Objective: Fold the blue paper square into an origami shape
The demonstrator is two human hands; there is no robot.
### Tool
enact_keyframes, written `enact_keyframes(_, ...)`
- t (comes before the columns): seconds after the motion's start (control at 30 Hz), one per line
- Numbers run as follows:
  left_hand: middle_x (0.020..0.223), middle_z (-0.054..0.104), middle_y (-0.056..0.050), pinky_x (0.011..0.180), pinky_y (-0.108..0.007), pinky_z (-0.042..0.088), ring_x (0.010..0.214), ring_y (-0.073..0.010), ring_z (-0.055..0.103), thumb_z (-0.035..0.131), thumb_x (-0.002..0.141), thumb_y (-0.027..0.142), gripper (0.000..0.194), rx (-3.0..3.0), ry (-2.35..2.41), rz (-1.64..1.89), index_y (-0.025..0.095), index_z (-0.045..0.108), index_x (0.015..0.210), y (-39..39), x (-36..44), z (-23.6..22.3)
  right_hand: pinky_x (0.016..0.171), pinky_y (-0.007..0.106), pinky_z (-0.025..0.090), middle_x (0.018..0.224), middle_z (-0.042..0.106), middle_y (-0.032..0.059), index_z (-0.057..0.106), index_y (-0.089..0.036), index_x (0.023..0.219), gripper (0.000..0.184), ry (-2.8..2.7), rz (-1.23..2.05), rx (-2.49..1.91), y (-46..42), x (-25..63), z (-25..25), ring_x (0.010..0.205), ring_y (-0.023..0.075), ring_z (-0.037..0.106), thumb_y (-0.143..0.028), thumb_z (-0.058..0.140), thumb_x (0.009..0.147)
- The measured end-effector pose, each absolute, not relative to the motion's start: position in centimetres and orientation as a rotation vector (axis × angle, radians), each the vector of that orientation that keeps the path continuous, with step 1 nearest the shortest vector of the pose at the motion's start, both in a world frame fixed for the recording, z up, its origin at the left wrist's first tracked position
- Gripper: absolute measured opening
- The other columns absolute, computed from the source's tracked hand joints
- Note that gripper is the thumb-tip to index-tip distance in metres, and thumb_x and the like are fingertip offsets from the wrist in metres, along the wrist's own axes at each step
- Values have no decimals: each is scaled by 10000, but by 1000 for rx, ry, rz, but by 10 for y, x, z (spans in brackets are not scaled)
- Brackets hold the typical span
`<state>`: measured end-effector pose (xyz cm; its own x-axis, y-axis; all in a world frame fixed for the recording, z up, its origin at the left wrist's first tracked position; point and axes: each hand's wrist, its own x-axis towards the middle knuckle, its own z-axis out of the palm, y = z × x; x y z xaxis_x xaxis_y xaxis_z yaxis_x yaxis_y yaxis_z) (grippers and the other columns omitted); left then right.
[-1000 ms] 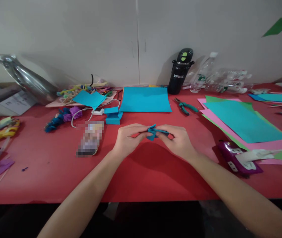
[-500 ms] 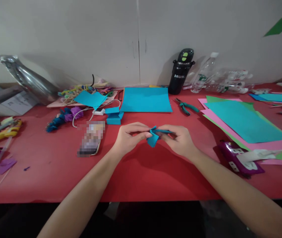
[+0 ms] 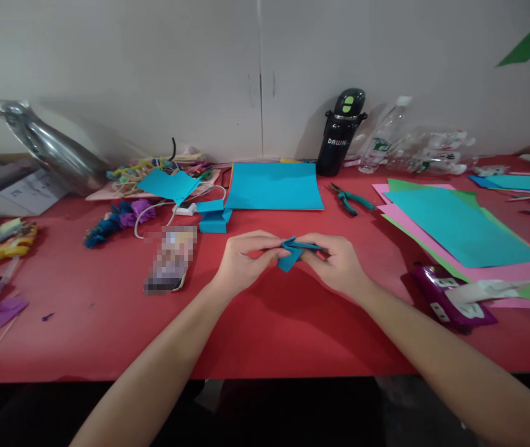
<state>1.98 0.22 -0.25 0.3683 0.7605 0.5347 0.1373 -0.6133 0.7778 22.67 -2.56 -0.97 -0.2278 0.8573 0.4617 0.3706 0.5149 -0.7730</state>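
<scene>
Above the red table, a small folded piece of blue paper (image 3: 289, 258) is held between both hands. My left hand (image 3: 251, 256) pinches its left side with thumb and fingers. On the other side, my right hand (image 3: 332, 257) grips the folded strip that runs to the right. One flap of the paper hangs down between the fingertips; the inner folds are partly hidden by the fingers. More folded blue paper pieces (image 3: 214, 218) lie behind my left hand, and a stack of blue sheets (image 3: 274, 187) lies flat beyond both hands.
A phone (image 3: 171, 259) lies to the left. Behind are pliers (image 3: 350, 200), a black bottle (image 3: 340, 139) and clear plastic bottles (image 3: 388, 136). Coloured sheets (image 3: 465, 226) and a purple power strip (image 3: 451, 298) are at right. A steel jug (image 3: 54, 149) stands back left.
The hanging flap of the folded blue paper has shifted slightly up and to the right between my fingers. Both hands keep their hold in nearly the same place.
</scene>
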Motion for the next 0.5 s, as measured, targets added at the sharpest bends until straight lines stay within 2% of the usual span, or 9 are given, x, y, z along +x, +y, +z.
enact_keyframes(0.23, 868, 769, -50, 719, -286, 584, 778, -175, 713, 710, 877, 280, 110, 2105, 833, 1289, 216, 786, 923, 0, 22, -6, 723, 281, 564, 938, 761, 6, 707, -258, 1030, 168, -1793, 633, -1047, -27, 224, -12, 817, 169, 711, -188, 611, 911)
enact_keyframes(0.4, 851, 759, -50, 717, -288, 578, 768, -172, 696, 685, 891, 267, 103, 2131, 903, 1308, 204, 766, 904, -2, 24, -6, 599, 258, 520, 875, 684, 18, 600, -239, 993, 92, -1684, 632, -1069, -28, 221, -17, 736, 155, 649, -290, 628, 921)
enact_keyframes(0.5, 859, 753, -55, 720, -286, 574, 783, -174, 693, 684, 892, 260, 97, 2123, 904, 1301, 197, 758, 905, -3, 24, -6, 588, 250, 500, 858, 654, 13, 573, -240, 974, 85, -1688, 634, -1069, -29, 220, -18, 730, 148, 628, -298, 617, 931)
